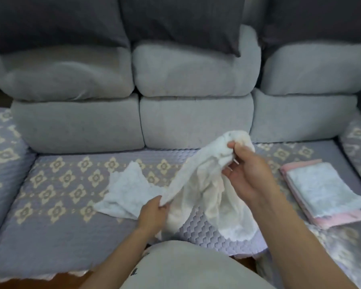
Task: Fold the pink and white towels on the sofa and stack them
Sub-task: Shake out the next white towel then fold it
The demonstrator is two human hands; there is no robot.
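Left hand and right hand are both pinching a white towel, hanging limp above the sofa cover; light, floppy; corners look the best hold.

Crumpled white towel, folded stack

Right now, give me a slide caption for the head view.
Both hands, left hand and right hand, hold up a crumpled white cloth towel above the patterned sofa cover, beside a folded pink-and-white towel stack.
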